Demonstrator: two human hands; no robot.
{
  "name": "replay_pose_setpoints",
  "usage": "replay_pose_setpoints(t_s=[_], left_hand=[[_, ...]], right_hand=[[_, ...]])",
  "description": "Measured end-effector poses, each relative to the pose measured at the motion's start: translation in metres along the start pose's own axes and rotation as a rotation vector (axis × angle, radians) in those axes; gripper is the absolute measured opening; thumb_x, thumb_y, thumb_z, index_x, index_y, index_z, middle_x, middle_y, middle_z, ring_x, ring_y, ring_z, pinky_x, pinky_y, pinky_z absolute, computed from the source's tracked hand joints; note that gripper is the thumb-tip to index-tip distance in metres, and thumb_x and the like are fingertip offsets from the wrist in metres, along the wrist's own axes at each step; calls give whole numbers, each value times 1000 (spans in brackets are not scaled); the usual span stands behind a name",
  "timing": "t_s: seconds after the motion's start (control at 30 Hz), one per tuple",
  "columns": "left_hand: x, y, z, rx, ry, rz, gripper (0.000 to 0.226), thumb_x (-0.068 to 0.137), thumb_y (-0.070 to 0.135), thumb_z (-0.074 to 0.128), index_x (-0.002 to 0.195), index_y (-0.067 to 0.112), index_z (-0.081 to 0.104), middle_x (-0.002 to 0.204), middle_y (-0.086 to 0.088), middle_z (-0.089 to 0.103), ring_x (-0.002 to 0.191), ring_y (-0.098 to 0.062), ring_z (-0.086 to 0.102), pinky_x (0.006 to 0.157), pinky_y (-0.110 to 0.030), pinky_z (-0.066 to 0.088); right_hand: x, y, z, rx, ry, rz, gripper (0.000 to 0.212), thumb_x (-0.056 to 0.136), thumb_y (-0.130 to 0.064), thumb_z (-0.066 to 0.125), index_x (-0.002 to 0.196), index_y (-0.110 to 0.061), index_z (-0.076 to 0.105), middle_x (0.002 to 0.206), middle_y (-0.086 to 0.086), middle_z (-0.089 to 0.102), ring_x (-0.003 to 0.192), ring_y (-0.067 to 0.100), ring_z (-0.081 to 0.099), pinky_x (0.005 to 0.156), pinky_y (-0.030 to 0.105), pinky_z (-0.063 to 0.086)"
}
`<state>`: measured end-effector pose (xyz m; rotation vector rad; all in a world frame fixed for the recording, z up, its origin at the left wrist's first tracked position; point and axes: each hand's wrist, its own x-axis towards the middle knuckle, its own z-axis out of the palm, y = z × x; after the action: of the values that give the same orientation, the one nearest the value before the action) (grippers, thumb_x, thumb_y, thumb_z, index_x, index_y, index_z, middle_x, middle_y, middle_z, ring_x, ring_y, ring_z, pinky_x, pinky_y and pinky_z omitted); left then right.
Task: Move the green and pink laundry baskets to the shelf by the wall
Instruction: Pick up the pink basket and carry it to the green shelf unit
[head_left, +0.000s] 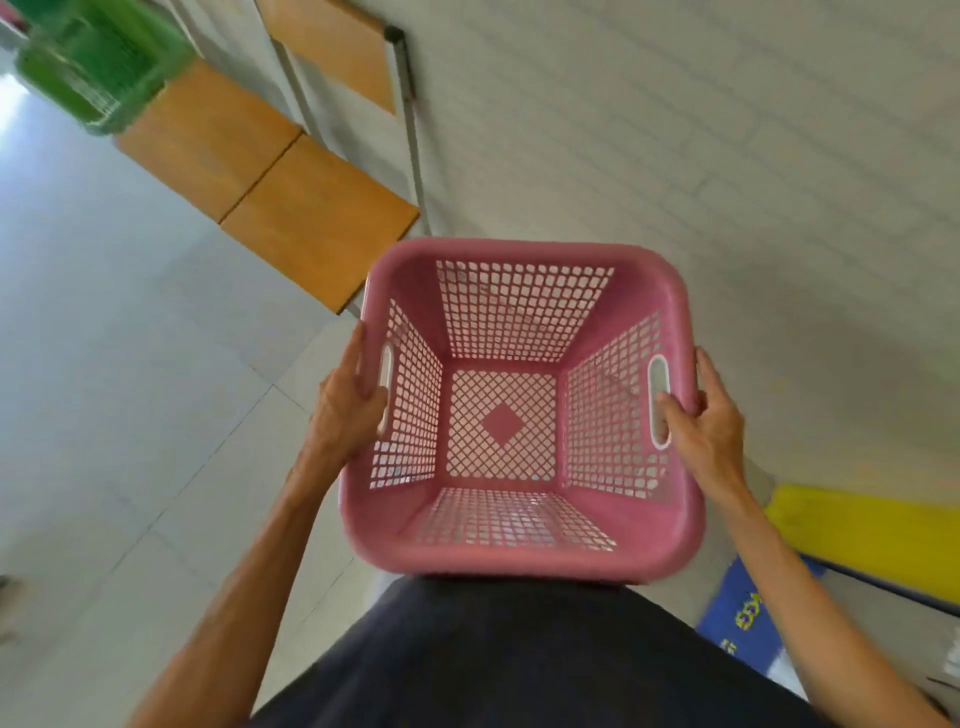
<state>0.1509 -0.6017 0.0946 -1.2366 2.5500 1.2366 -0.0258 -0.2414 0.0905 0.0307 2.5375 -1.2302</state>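
While both hands grip its side handles, the pink basket (519, 410) hangs level near the body. Left hand (348, 410) and right hand (701, 421) fingers curl around the rim. Far left, the green basket (98, 62) sits on the shelf (291, 208)

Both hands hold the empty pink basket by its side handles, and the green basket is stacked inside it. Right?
Not quite. In the head view the green basket sits apart on the shelf; the left hand and right hand do hold the empty pink basket by its side handles.

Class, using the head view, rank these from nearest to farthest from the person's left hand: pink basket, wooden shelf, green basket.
From the left hand:
1. Pink basket, gripped at its left rim.
2. Wooden shelf, ahead along the wall.
3. Green basket, at the shelf's far end, top left.
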Motion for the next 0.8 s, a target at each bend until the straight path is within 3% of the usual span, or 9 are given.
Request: replay_pose_setpoints(t_s=[0.03, 0.13, 0.23, 0.47, 0.57, 0.8], left_hand=[[-7, -9, -21, -83, 61, -24, 87, 81, 12, 60, 153, 46, 24, 97, 1, 72, 71, -14, 69, 63, -32, 56], [-28, -40, -84, -298, 218, -28, 89, 79, 7, 59, 143, 63, 33, 91, 16, 72, 64, -10, 72, 52, -21, 56], [-30, -72, -149, -395, 339, -38, 88, 80, 5, 59, 139, 66, 35, 91, 26, 71, 62, -10, 73, 48, -23, 57], [-16, -153, -292, -458, 562, -22, 81, 87, 4, 59, 150, 47, 32, 110, 27, 65, 80, 0, 74, 57, -23, 60], [-16, -187, -345, -463, 661, -3, 78, 90, 7, 61, 149, 48, 32, 116, 18, 66, 84, 6, 72, 57, -19, 58], [21, -251, -419, -450, 761, -23, 74, 92, 10, 64, 152, 39, 32, 121, 8, 63, 82, 14, 68, 57, -7, 52]], right_hand=[[-1, -25, 7, 3, -36, -35, 72, 93, -23, 67, 155, -37, 33, 132, 4, 66, 104, 20, 71, 82, 26, 61], [-3, -96, 37, 23, -119, -150, 70, 93, -26, 68, 153, -43, 35, 125, -1, 69, 90, 10, 73, 63, 10, 57], [-10, -167, 86, 14, -200, -250, 69, 91, -28, 69, 151, -43, 37, 116, 0, 73, 85, 15, 76, 68, 27, 64], [-26, -302, 230, 34, -280, -422, 72, 87, -35, 70, 150, -44, 37, 83, -5, 75, 59, 14, 73, 67, 32, 64], [-39, -349, 288, 51, -316, -485, 74, 86, -35, 71, 151, -43, 37, 91, -3, 76, 68, 17, 74, 72, 34, 63], [-42, -424, 395, 56, -379, -583, 77, 85, -30, 71, 153, -34, 37, 80, -5, 74, 61, 20, 72, 65, 30, 62]])
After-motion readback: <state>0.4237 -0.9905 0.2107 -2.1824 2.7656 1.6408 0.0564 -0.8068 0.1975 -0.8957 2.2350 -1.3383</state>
